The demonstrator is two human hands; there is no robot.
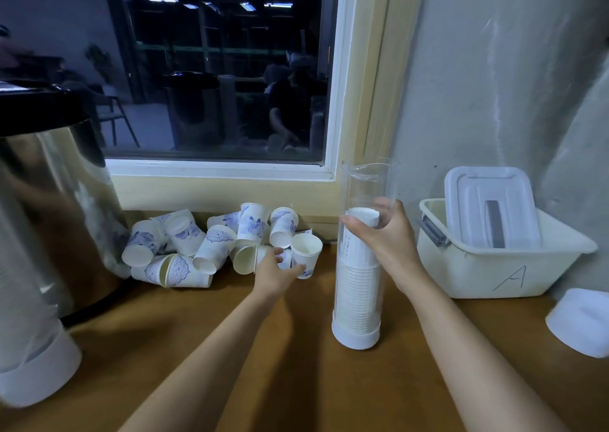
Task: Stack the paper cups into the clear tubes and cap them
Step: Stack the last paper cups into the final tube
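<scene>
Two grips: my right hand (392, 233) round the tall clear plastic tube (357, 286), my left hand (275, 271) pinching a blue-patterned paper cup (286, 260).

Showing blue floral and medallion prints on white across the round paper cups (216, 245), at ten o'clock of the clear plastic cylinder tube (365, 184); plain white on its base cap (356, 337); cream, with a dark handwritten "A", on the rectangular plastic tub (478, 276) at three o'clock.
</scene>
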